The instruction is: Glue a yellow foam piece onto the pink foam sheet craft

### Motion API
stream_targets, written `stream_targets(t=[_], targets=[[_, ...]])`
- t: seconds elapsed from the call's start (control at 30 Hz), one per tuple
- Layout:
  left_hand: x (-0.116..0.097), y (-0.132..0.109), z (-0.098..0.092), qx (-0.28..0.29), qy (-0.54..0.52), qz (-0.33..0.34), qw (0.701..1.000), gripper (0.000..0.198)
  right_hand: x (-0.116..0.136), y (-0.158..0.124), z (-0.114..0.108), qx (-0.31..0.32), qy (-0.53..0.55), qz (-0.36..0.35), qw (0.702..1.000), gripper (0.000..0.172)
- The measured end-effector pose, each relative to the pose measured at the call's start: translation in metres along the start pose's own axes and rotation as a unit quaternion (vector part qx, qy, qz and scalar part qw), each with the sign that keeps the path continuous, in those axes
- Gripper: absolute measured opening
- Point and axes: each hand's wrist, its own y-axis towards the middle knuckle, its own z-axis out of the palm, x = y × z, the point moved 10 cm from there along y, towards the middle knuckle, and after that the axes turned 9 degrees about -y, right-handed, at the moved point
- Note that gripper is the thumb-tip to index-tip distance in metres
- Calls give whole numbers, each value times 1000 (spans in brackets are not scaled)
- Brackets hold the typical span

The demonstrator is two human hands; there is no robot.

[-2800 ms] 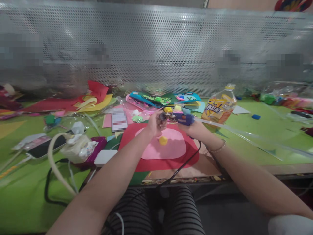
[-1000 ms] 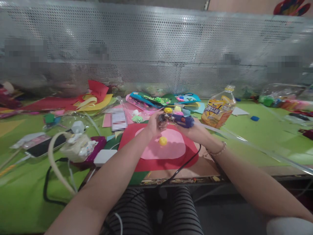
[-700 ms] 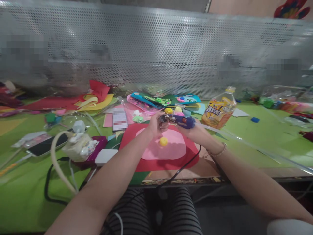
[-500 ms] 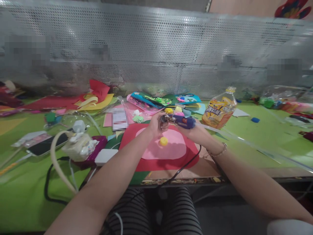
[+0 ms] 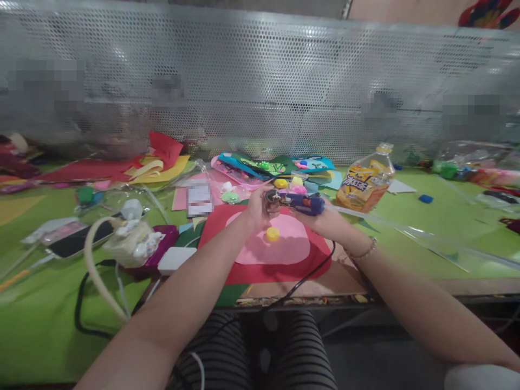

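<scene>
My right hand (image 5: 320,216) is wrapped round a blue glue gun (image 5: 303,202) whose nozzle points left. A long clear glue stick (image 5: 406,232) sticks out behind it to the right. My left hand (image 5: 255,208) pinches a small dark piece (image 5: 271,198) right at the nozzle tip. Both hands hover over a pink oval sheet (image 5: 280,246) lying on a red sheet (image 5: 317,254). A small yellow round piece (image 5: 272,234) sits on the pink oval. The gun's black cord (image 5: 300,279) runs down off the table edge.
A yellow drink bottle (image 5: 365,181) leans at the right. Coloured foam sheets and small decorations (image 5: 276,165) lie behind the hands. A phone (image 5: 73,241), a cream bag (image 5: 130,244) and a white box (image 5: 174,260) sit at the left. A perforated metal screen (image 5: 260,81) closes the back.
Hardly anything has moved. Both hands stay together at the glue gun's nozzle; the view has shifted very slightly.
</scene>
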Motion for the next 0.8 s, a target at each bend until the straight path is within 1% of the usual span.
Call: stream_targets(t=[0.17, 0.3, 0.4, 0.53, 0.67, 0.8], targets=[[0, -1, 3, 11, 6, 0, 1000, 24, -4, 0, -1, 4, 13, -1, 1000, 23], [0, -1, 3, 5, 9, -3, 1000, 25, -6, 1, -6, -22, 5, -3, 1000, 23], [0, 0, 2, 6, 14, -1, 1000, 25, -11, 2, -3, -22, -2, 11, 1000, 22], [1, 2, 2, 21, 24, 3, 999, 25, -17, 1, -3, -32, 2, 35, 999, 23], [0, 2, 2, 25, 23, 10, 999, 22, -18, -1, -1, -16, 19, 53, 998, 26], [-2, 0, 2, 11, 23, 20, 999, 20, -15, -1, 1, -1, 60, 59, 996, 28]])
